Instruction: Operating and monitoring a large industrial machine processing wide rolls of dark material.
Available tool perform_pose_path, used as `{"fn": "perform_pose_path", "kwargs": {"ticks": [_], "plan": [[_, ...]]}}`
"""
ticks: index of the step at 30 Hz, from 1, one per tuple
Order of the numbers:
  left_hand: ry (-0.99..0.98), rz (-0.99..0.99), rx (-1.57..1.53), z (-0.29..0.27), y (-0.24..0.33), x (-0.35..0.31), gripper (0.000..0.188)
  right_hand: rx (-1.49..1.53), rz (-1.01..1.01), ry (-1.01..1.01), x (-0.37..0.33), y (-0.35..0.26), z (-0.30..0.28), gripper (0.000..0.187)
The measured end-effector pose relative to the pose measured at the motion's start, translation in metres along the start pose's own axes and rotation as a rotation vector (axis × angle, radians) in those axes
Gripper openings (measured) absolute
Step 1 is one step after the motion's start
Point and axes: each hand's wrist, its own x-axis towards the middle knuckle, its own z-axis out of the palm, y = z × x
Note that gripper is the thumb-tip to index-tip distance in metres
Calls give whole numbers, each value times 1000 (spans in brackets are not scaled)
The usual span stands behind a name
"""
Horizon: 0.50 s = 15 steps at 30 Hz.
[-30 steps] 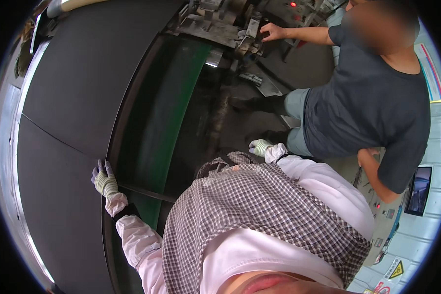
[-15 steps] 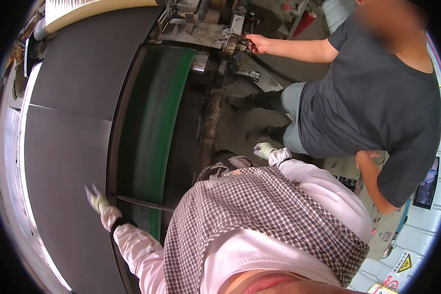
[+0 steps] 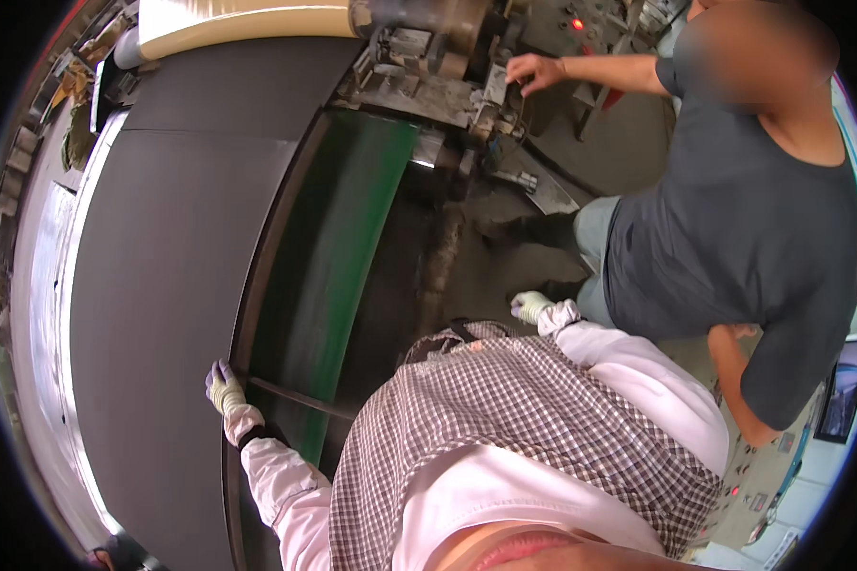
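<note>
My left hand (image 3: 224,388), in a pale glove with purplish fingertips, is at the near right edge of a wide dark grey sheet (image 3: 171,257). Its fingers are stretched out, seemingly lying on the edge, with nothing held. To the right of the sheet runs a green belt (image 3: 352,228), crossed by a thin dark bar (image 3: 300,395) close to my left hand. My right hand (image 3: 530,306), gloved alike, hangs in front of my checked apron (image 3: 486,409), beside a co-worker's leg. Its fingers look loosely curled, and nothing shows in them.
A co-worker in a dark shirt (image 3: 733,219) stands at the right, one hand (image 3: 535,72) near the machine (image 3: 419,81) at the far end. A large cream roll (image 3: 248,21) lies across the sheet's far end. A control panel (image 3: 752,476) is at the lower right.
The sheet's cross seam has moved away toward the far roll. My left hand has come from over the sheet to its right edge. The co-worker's far hand has shifted and its fingers have loosened.
</note>
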Motion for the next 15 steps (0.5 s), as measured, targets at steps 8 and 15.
{"fn": "perform_pose_path", "kwargs": {"ticks": [8,15], "plan": [[-43,119,43,-5,116,29,55,-157,25,31,-8,5,11,32],[-113,202,27,5,219,58,56,25,101,6,8,59,25,31]]}}
